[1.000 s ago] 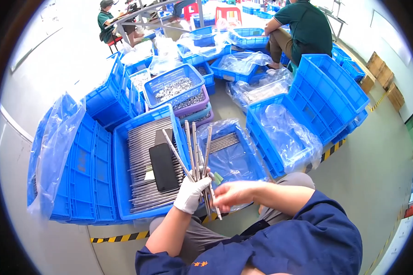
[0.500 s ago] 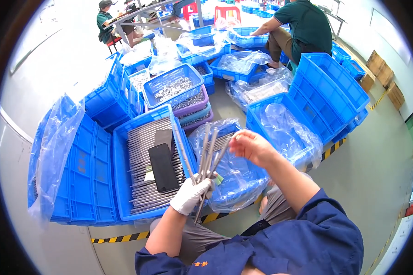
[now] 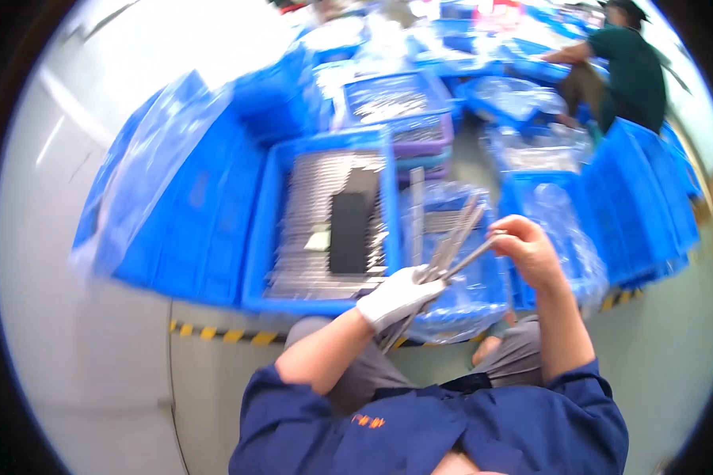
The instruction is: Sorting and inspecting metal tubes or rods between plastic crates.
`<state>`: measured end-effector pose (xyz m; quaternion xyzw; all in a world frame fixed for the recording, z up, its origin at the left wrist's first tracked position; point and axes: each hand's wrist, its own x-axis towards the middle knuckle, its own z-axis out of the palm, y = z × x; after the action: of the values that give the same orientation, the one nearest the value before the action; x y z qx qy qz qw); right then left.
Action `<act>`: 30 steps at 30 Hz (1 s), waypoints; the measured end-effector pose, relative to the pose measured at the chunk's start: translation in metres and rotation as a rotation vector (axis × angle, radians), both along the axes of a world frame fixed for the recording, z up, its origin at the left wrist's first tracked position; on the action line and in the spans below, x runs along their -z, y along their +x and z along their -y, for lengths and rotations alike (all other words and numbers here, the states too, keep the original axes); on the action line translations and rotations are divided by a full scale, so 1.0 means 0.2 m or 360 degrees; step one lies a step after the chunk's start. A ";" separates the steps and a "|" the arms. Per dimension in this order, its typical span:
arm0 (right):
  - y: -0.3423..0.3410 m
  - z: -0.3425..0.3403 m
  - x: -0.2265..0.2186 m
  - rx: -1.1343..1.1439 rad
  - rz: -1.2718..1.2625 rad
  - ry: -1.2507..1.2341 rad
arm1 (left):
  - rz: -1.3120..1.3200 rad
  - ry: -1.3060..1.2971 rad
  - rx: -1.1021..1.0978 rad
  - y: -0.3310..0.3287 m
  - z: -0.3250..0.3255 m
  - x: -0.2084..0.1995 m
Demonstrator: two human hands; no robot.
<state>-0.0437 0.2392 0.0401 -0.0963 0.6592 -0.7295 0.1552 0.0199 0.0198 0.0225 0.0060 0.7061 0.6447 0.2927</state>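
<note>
My left hand (image 3: 400,299), in a white glove, is closed around a bundle of thin metal rods (image 3: 456,237) that fan out upward and to the right. My bare right hand (image 3: 532,252) pinches the upper end of one rod (image 3: 474,258) between thumb and fingertips; whether a small part sits there is too blurred to make out. Beneath the hands is a blue crate lined with clear plastic (image 3: 461,310). To the left, a blue crate (image 3: 293,304) holds rows of similar rods (image 3: 303,218), with a black phone (image 3: 348,233) lying on them.
Stacked blue crates (image 3: 202,198) under plastic film stand at the left, more crates (image 3: 638,206) at the right. Beyond are a blue basket of small metal parts (image 3: 388,103) and a purple basket (image 3: 424,142). A co-worker (image 3: 630,71) sits at the far right. Striped tape (image 3: 230,336) marks the floor.
The whole view has swung, so the crates appear farther right and higher. My right hand is still at the end of a rod, which now leans lower to the right.
</note>
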 end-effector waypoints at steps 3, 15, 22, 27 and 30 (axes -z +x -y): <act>0.05 0.07 0.08 -0.0191 0.0234 -0.0197 | 0.0027 0.0211 -0.0003 0.00 -0.01 0.02; 0.05 0.17 0.15 -0.0038 0.0117 -0.0142 | 0.0125 0.0391 -0.0165 0.00 0.04 0.03; 0.05 0.18 0.18 0.0000 0.0241 -0.0433 | 0.0153 0.0465 -0.0235 0.02 0.03 0.04; -0.02 0.09 0.17 -0.0194 0.0475 -0.0642 | -0.0200 0.0481 -0.0247 0.00 0.07 0.04; 0.04 0.11 0.17 -0.0380 0.0624 -0.0575 | -0.0247 0.0498 -0.0310 -0.01 0.05 0.02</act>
<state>-0.0364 0.2174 0.0062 -0.0565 0.4600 -0.8164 0.3446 0.0187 0.0103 0.0179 0.0327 0.6149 0.7695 0.1693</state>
